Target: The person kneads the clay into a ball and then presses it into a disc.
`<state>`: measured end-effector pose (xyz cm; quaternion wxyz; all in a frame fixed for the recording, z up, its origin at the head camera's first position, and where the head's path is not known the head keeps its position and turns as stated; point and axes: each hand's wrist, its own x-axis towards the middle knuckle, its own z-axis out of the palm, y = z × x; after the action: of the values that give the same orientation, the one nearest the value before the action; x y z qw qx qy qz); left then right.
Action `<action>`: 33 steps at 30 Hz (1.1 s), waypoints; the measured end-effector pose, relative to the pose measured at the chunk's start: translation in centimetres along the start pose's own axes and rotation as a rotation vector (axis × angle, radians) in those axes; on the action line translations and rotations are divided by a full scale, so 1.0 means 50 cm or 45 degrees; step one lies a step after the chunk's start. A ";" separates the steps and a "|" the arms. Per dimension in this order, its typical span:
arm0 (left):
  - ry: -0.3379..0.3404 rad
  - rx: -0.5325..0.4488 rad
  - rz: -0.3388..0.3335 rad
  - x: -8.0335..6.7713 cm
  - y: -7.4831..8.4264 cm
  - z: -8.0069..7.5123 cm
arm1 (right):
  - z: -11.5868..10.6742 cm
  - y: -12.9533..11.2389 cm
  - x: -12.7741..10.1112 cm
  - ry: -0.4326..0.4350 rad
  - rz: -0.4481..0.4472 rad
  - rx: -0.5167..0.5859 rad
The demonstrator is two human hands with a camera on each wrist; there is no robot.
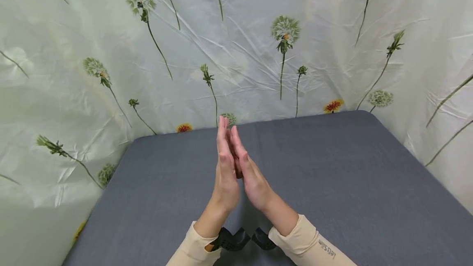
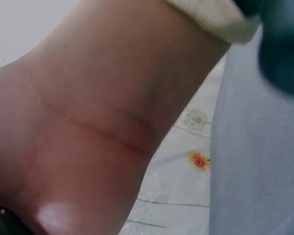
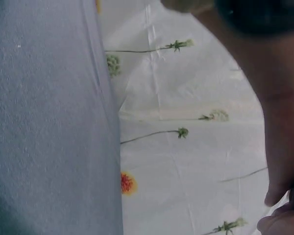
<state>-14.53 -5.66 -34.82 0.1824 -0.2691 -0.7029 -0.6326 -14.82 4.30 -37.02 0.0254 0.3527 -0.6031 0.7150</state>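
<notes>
Above the middle of a grey table (image 1: 332,167) my two hands are raised with palms pressed together and fingers straight, pointing away from me. My left hand (image 1: 224,163) leans against my right hand (image 1: 248,171), and neither holds anything. Cream sleeves (image 1: 310,245) cover both forearms, with black wrist mounts (image 1: 236,239) between them. The left wrist view is filled by my left wrist (image 2: 88,132) close up; the right wrist view shows only the edge of my right hand (image 3: 279,122).
A pale cloth printed with dandelions and small orange flowers (image 1: 258,52) hangs as a backdrop behind and along both sides of the table. It meets the table's far edge and its rounded back corners.
</notes>
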 end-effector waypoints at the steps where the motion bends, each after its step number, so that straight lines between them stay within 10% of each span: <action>1: 0.003 -0.008 0.001 0.002 -0.001 -0.002 | 0.005 -0.001 -0.002 -0.004 0.007 0.004; 18: -0.082 -0.304 -0.278 0.004 -0.018 0.007 | -0.009 -0.043 -0.001 0.126 -0.165 -0.187; 25: -0.182 -0.200 -0.193 -0.018 0.003 0.021 | -0.039 -0.020 0.008 0.155 -0.050 -0.113; 33: -0.028 -0.143 -0.115 0.009 -0.011 -0.007 | -0.002 -0.001 -0.002 0.072 0.019 -0.072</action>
<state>-15.26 -5.99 -34.96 0.1303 -0.2539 -0.6797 -0.6757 -14.75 4.45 -37.03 0.0469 0.3270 -0.6248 0.7074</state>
